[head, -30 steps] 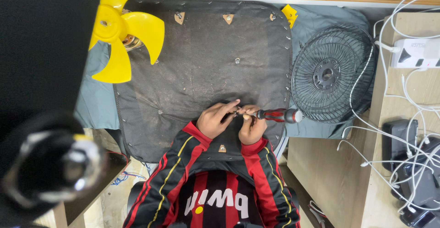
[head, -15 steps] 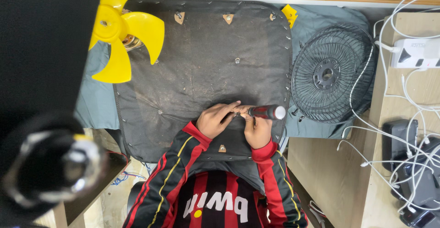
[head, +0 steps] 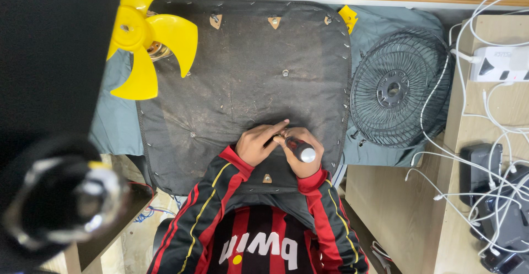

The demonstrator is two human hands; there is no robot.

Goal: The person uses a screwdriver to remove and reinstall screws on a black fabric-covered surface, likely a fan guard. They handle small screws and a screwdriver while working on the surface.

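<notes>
Tipped up since half a second ago, the screwdriver (head: 300, 149) now stands nearly on end, its butt toward the camera, where before it lay flat pointing right. The right hand (head: 300, 155) wraps its fingers shut round the handle. The left hand (head: 258, 143) has fingers pressed together, forefinger stretched toward the tip, apparently steadying a small screw there, though the tip is hidden behind the hands. Both work at the near edge of the dark panel (head: 242, 81), between the yellow fan blade (head: 144, 37) and the grille (head: 394, 89). I judge a screw is being seated; next calls for downward pressure and steady turning, keeping the driver upright.
</notes>
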